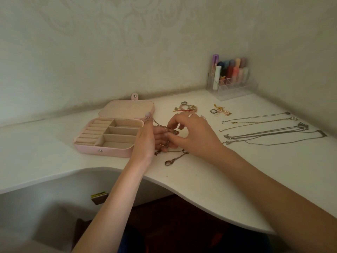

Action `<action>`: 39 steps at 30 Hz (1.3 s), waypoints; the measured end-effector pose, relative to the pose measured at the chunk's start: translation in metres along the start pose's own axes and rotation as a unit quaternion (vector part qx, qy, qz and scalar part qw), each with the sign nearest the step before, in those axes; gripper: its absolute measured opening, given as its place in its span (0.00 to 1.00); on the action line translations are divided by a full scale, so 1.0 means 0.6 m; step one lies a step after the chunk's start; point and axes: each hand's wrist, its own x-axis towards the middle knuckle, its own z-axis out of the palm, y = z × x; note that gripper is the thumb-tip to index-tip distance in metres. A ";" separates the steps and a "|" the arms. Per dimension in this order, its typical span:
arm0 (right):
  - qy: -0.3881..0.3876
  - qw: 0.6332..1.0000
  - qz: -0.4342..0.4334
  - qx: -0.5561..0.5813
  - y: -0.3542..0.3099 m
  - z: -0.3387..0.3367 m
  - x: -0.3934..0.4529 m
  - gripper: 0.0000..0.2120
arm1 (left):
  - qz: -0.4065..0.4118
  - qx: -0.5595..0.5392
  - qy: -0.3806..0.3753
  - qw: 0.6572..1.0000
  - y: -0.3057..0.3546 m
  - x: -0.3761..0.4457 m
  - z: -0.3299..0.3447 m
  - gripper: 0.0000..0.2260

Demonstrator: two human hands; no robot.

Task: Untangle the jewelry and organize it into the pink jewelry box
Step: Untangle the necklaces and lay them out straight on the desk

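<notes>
The pink jewelry box (pixel 85 150) lies open on the white desk at the left, its beige compartments bare. Just right of it my left hand (pixel 145 141) holds a tangled dark chain (pixel 158 124), which is looped over the thumb and draped across the fingers. My right hand (pixel 193 136) pinches the same chain at the tangle between the two hands. Loose ends of the chain with a small pendant (pixel 168 162) trail on the desk below my hands.
Several untangled necklaces (pixel 264 132) lie in rows at the right. Rings and earrings (pixel 187 107) and another small cluster of earrings (pixel 221 110) sit behind my hands. A clear organizer with cosmetics (pixel 231 79) stands in the far corner. The desk's curved front edge (pixel 164 183) runs below.
</notes>
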 end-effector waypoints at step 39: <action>0.334 0.896 0.229 0.184 0.094 -0.119 0.025 0.03 | 0.090 -0.023 0.054 0.994 -0.021 0.019 -0.009 0.27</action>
